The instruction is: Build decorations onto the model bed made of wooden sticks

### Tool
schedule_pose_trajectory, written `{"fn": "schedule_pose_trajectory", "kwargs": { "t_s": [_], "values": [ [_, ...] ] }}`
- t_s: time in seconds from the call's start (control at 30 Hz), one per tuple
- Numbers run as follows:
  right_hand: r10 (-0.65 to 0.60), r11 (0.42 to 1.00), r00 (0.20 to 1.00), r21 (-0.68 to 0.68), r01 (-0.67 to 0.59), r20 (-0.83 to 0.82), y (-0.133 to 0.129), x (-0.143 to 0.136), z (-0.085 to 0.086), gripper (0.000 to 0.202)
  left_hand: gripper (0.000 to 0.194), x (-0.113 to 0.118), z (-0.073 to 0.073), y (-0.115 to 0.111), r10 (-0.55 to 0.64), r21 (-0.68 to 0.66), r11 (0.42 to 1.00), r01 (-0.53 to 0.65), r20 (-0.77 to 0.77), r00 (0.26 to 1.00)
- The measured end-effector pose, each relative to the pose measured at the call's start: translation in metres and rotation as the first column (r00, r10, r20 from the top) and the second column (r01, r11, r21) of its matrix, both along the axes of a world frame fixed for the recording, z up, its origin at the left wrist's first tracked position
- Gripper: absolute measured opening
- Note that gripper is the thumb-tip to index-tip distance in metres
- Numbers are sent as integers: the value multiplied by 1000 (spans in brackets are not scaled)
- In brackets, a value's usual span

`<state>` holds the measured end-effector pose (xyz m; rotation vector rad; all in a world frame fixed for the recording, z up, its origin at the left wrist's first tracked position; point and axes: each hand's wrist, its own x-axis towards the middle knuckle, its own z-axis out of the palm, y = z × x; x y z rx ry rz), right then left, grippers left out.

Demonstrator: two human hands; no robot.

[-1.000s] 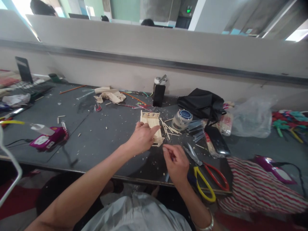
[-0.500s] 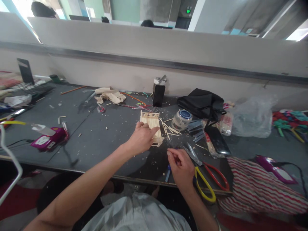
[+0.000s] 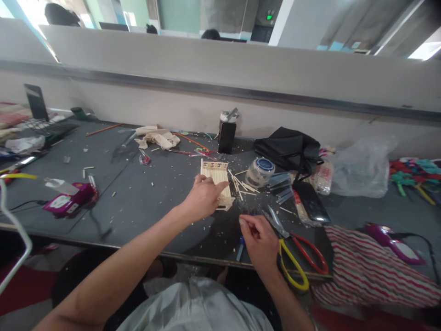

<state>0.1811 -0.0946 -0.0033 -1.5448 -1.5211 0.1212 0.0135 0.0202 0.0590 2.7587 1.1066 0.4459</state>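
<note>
A small model of pale wooden sticks [image 3: 215, 172], laid side by side with a raised railing at the far end, rests on the dark table. My left hand [image 3: 203, 197] lies over its near left part, fingers curled down on it and thumb pointing right across the sticks; the fingertips are hidden. To the right and nearer the table edge, my right hand [image 3: 260, 236] is closed, thumb and forefinger pinched together. Whatever it may hold is too small to make out. Large scissors [image 3: 292, 250] with one red and one yellow handle lie beside it, blades partly open.
Loose sticks [image 3: 243, 186] lie right of the model. Behind them stand a jar with a blue lid [image 3: 261, 171] and a phone [image 3: 227, 138]. Further right are a black bag [image 3: 289, 145], glue sticks [image 3: 280, 186] and striped cloth [image 3: 372, 266]. A purple device [image 3: 70, 198] sits at left.
</note>
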Motion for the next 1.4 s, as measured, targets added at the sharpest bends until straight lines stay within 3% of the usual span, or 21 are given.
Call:
{"fn": "schedule_pose_trajectory", "kwargs": {
  "t_s": [0.83, 1.17, 1.4],
  "values": [
    [46, 999, 999, -19, -47, -28, 2, -2, -2, 13, 51, 0, 0, 2, -8, 31, 999, 10, -66, 998],
    [64, 998, 997, 5, -64, -37, 6, -9, 5, 12, 61, -1, 20, 0, -36, -130, 991, 27, -67, 997],
    [75, 997, 997, -8, -75, 3, 29, -27, 7, 17, 67, -1, 21, 7, -73, -135, 989, 57, -115, 991]
  ]
}}
